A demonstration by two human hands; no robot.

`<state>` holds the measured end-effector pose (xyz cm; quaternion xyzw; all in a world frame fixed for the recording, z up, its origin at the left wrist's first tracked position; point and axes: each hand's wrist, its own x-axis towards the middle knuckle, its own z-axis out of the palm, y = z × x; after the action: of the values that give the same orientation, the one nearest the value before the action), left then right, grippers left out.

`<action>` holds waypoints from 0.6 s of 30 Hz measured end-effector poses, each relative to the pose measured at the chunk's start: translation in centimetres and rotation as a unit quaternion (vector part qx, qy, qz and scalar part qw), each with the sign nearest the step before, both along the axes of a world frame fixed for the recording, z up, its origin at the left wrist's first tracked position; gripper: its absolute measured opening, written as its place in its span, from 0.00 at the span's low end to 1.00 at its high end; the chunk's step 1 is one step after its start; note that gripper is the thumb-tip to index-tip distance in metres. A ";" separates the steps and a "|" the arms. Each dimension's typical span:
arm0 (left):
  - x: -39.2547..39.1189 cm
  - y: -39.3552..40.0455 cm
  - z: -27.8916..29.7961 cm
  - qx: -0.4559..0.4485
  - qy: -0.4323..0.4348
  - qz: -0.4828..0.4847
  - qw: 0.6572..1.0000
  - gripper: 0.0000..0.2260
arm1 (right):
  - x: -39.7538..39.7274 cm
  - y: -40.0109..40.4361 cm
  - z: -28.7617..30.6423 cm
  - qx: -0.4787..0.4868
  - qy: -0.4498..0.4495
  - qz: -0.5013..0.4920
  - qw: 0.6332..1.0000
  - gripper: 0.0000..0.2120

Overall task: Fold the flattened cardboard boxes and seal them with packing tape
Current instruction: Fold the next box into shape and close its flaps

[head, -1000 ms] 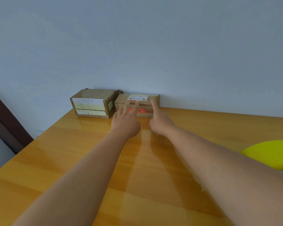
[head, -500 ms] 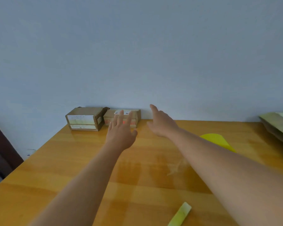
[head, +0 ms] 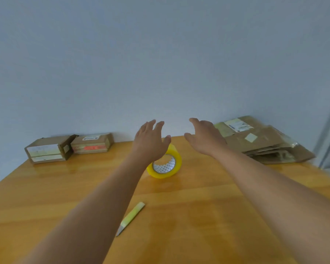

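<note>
Left hand (head: 151, 143), right hand (head: 204, 138) both spread, holding nothing; flattened boxes (head: 263, 143) brown, labelled, stacked.

- I see soft, even daylight, moderately bright, no hard shadows.
- Mild sheen on the wooden table (head: 198, 206).
- Whole frame slightly soft; wide-angle bending at the edges, right side blurriest.

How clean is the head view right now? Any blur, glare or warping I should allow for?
Head view: soft, even light; pale sheen on the table; flattened boxes smeared at the right edge; wide-angle stretch in the forearms; tape roll and both open hands, left hand, right hand, fairly sharp.
</note>
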<state>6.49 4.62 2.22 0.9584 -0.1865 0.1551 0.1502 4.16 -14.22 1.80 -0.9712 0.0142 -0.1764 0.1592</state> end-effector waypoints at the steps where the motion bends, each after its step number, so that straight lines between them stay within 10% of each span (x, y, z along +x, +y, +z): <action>1: -0.4 -1.6 -0.4 0.000 0.004 -0.012 1.000 0.27 | -0.8 -1.9 -0.7 0.002 0.006 -0.015 1.000 0.28; 18: -2.4 -13.8 -9.0 0.043 0.081 -0.105 0.990 0.26 | -0.1 -15.6 -10.3 -0.143 0.064 -0.134 0.978 0.44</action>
<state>4.04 -9.22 -6.78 0.9486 -0.2794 0.0518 0.1394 4.05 -29.86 -8.48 -0.9825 0.1295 -0.1336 -0.0081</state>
